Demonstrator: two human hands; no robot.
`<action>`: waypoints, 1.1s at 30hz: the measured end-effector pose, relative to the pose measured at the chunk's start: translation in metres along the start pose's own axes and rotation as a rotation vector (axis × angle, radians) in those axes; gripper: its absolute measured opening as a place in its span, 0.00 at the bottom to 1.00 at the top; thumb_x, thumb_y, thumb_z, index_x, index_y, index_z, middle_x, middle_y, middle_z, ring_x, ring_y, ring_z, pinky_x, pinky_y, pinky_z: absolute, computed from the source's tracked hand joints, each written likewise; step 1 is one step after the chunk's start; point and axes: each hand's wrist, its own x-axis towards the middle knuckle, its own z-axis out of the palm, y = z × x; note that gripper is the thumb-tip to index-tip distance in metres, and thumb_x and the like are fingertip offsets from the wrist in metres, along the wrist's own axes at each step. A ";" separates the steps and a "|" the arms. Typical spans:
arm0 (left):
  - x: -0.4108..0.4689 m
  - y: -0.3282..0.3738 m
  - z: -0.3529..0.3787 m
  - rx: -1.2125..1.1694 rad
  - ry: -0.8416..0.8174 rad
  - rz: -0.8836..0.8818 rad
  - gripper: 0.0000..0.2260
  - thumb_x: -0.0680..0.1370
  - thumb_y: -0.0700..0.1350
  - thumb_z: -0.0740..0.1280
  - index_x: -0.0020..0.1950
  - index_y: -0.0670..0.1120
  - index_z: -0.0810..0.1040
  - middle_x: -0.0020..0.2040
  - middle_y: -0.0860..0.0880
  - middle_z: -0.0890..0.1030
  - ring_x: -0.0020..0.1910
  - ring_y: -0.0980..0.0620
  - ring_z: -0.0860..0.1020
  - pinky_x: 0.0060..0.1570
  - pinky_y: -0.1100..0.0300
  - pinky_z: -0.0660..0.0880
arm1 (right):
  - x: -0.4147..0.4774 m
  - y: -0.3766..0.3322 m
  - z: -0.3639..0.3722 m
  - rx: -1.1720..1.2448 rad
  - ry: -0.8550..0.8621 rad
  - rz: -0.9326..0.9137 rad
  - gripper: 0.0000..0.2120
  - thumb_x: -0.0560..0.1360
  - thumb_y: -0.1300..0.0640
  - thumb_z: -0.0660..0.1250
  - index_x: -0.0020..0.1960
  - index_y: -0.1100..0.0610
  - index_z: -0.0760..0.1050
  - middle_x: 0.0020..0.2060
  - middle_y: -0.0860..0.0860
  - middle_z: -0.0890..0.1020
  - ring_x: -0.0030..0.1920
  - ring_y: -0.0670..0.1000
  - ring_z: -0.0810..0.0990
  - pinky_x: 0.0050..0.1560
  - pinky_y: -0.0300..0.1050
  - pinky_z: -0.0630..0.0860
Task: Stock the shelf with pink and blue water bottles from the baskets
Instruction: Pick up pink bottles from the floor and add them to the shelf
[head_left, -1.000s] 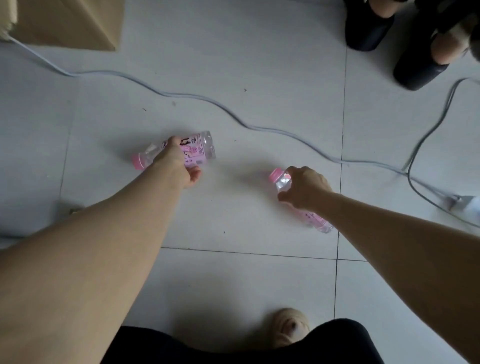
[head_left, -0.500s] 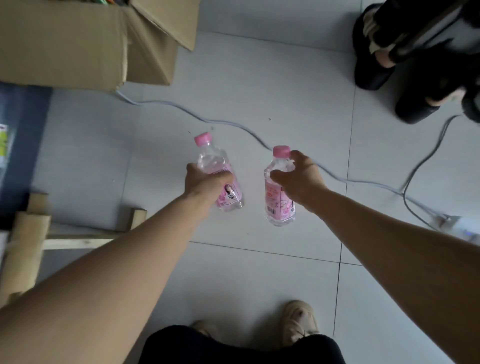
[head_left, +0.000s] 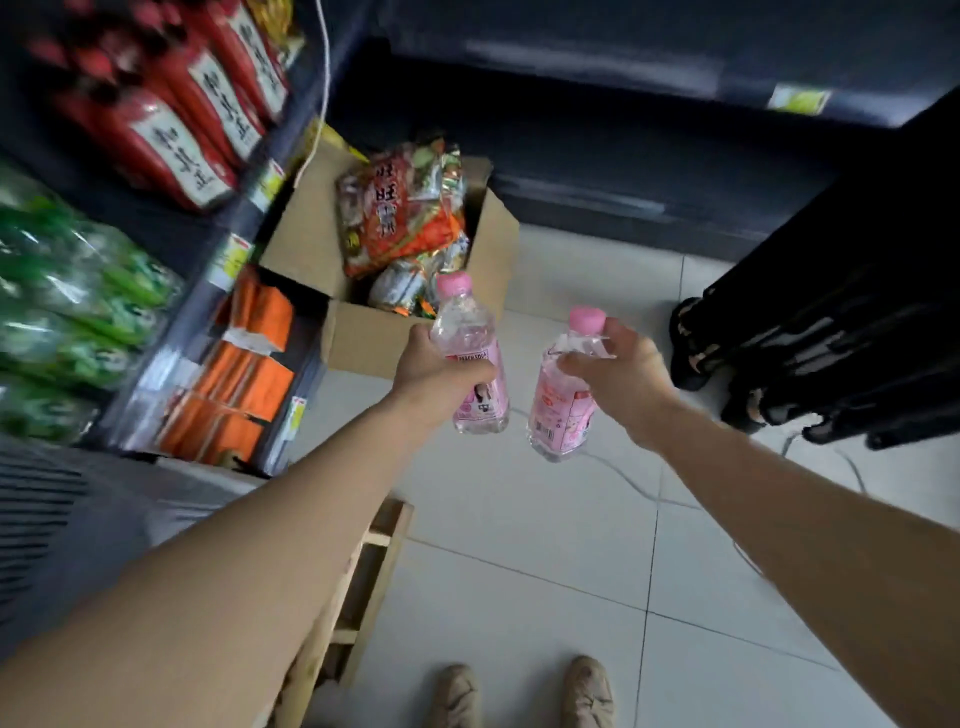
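The left hand (head_left: 434, 371) grips one pink bottle (head_left: 475, 364); the right hand (head_left: 621, 379) grips another (head_left: 563, 402); both should be kept upright and carried toward the shelf (head_left: 234, 228) edge.

Head view, looking down, forward, shelving blurred, perhaps leftward

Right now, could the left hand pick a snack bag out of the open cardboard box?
Probably not: the left hand is full, gripping a pink bottle. The box stands open just beyond it, snack bags uncovered.
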 end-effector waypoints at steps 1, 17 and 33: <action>-0.015 0.026 -0.014 -0.003 0.021 0.035 0.20 0.65 0.38 0.74 0.54 0.46 0.71 0.43 0.52 0.79 0.40 0.56 0.78 0.36 0.65 0.74 | -0.014 -0.028 -0.005 0.024 -0.009 -0.014 0.18 0.73 0.62 0.69 0.62 0.53 0.74 0.49 0.49 0.78 0.38 0.46 0.76 0.35 0.36 0.73; -0.280 0.274 -0.239 -0.007 0.205 0.378 0.22 0.61 0.45 0.75 0.53 0.49 0.74 0.49 0.50 0.81 0.48 0.53 0.80 0.52 0.55 0.77 | -0.245 -0.342 -0.002 0.223 -0.229 -0.395 0.04 0.74 0.57 0.69 0.47 0.52 0.76 0.42 0.51 0.81 0.42 0.52 0.80 0.48 0.51 0.77; -0.502 0.240 -0.390 -0.084 0.793 0.377 0.15 0.70 0.32 0.71 0.40 0.51 0.71 0.36 0.54 0.80 0.37 0.57 0.77 0.46 0.58 0.75 | -0.430 -0.456 0.143 0.241 -0.966 -0.562 0.10 0.76 0.58 0.66 0.57 0.52 0.73 0.45 0.51 0.80 0.41 0.48 0.79 0.39 0.42 0.77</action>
